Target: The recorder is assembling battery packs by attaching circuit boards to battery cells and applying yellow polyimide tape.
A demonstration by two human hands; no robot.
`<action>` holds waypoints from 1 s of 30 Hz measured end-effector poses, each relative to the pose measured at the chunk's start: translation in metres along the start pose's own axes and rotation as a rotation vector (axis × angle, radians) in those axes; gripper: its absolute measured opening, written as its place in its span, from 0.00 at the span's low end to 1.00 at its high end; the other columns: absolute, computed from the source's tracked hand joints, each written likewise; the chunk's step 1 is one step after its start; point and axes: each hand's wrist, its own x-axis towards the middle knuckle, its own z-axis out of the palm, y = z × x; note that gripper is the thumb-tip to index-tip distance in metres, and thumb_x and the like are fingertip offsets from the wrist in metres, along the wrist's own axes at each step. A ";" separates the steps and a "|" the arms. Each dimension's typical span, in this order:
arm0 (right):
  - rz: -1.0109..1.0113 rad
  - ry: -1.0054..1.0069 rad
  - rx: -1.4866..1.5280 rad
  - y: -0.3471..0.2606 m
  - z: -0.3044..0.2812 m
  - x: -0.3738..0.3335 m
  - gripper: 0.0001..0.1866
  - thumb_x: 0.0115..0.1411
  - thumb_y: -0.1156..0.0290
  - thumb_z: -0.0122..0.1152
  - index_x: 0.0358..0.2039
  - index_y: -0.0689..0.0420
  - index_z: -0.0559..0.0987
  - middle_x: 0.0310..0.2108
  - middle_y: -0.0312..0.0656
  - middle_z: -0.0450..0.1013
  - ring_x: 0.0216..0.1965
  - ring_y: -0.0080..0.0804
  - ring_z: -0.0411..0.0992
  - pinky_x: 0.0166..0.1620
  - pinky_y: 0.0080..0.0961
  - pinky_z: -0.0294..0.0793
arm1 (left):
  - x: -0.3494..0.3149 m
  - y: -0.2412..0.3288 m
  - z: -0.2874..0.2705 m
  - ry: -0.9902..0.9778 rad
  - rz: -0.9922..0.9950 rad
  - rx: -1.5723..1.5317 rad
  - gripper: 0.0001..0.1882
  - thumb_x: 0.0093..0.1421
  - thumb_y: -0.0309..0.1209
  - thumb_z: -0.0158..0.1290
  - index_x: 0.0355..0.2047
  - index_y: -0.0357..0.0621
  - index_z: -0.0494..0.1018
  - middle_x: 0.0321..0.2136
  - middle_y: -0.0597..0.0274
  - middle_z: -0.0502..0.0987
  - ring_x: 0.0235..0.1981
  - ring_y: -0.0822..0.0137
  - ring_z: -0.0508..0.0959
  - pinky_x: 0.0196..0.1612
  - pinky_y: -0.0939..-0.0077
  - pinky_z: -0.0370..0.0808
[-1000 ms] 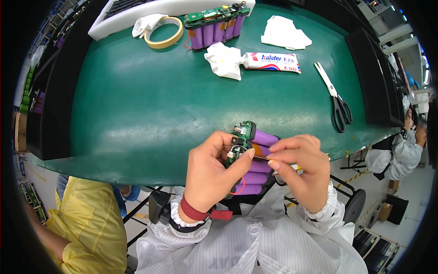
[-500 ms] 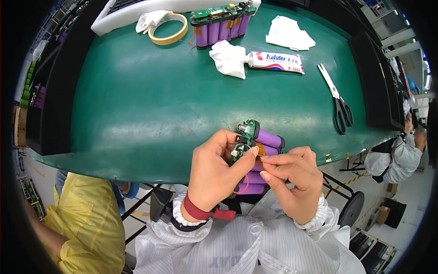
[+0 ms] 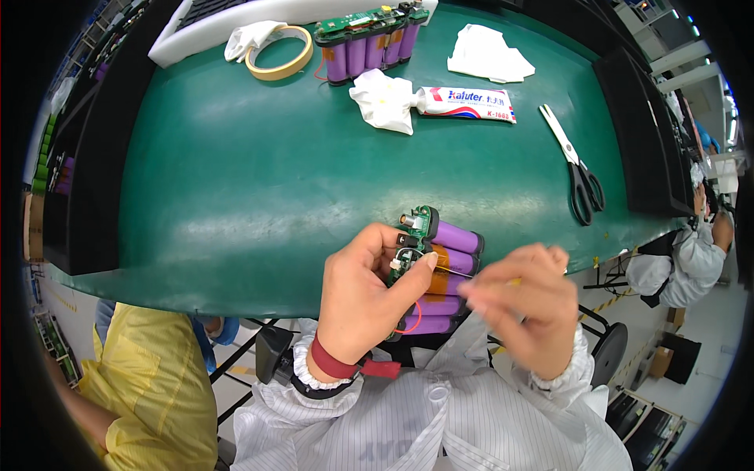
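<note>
Black open bin [image 3: 82,180], standing along the left side of the green worktop [image 3: 228,173]. Co-worker in a yellow garment [image 3: 157,385], seated below it, at the near edge. White foam tray [image 3: 236,25], at the far edge. White tissue [image 3: 250,39], crumpled, touching a roll of tan masking tape [image 3: 276,74], laid flat. Red wrist strap [image 3: 334,362], worn on the left wrist. Left hand [image 3: 365,290]: grip clamped on a battery pack, thumb over its near face. Second battery pack [image 3: 365,56], upright, purple cells under a green circuit board. Crumpled white wipe [image 3: 383,102], at the neck of a squeeze tube [image 3: 465,104], white with red and blue print, lying flat. Held battery pack [image 3: 441,284], tilted at the worktop's near edge: purple cells, amber tape, red wire. White cloth [image 3: 491,53], spread beyond the tube. Right hand [image 3: 526,302], blurred, just beside the pack's right end: fingertips near a thin strand; cannot tell whether its grip is closed on it. Scissors [image 3: 570,149], black-handled, blades pointing away. Black bin, right side [image 3: 640,133].
</note>
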 end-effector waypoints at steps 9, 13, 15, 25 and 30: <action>-0.037 0.106 -0.212 0.009 0.009 0.023 0.08 0.43 0.71 0.73 0.23 0.48 0.80 0.26 0.25 0.75 0.32 0.26 0.68 0.41 0.33 0.52 | 0.000 0.005 0.007 0.044 0.054 -0.060 0.09 0.56 0.25 0.62 0.32 0.35 0.73 0.20 0.72 0.74 0.20 0.86 0.65 0.21 0.87 0.61; -0.042 0.100 -0.206 0.011 0.012 0.024 0.08 0.43 0.71 0.73 0.22 0.49 0.80 0.25 0.26 0.74 0.32 0.27 0.68 0.41 0.34 0.52 | -0.002 0.010 0.006 0.042 -0.002 -0.061 0.09 0.56 0.25 0.62 0.32 0.35 0.73 0.21 0.70 0.75 0.20 0.86 0.66 0.21 0.87 0.62; -0.047 0.105 -0.221 0.011 0.014 0.024 0.08 0.43 0.70 0.73 0.22 0.49 0.80 0.25 0.26 0.74 0.32 0.27 0.67 0.41 0.34 0.52 | -0.001 0.006 0.005 0.042 0.019 -0.043 0.09 0.56 0.25 0.61 0.32 0.35 0.73 0.21 0.71 0.75 0.20 0.86 0.66 0.21 0.87 0.62; -0.132 0.148 -0.294 0.014 0.021 0.023 0.07 0.44 0.72 0.70 0.23 0.51 0.78 0.27 0.28 0.73 0.32 0.30 0.67 0.39 0.35 0.54 | 0.000 0.007 0.005 0.028 0.028 -0.040 0.08 0.56 0.24 0.61 0.33 0.35 0.73 0.22 0.72 0.74 0.20 0.87 0.64 0.21 0.88 0.61; -0.149 0.082 -0.172 0.019 0.017 0.023 0.10 0.44 0.72 0.70 0.28 0.51 0.78 0.31 0.29 0.73 0.35 0.31 0.68 0.42 0.35 0.57 | 0.000 0.009 0.007 0.036 0.039 -0.052 0.08 0.57 0.24 0.61 0.33 0.35 0.72 0.22 0.71 0.75 0.20 0.87 0.65 0.21 0.87 0.61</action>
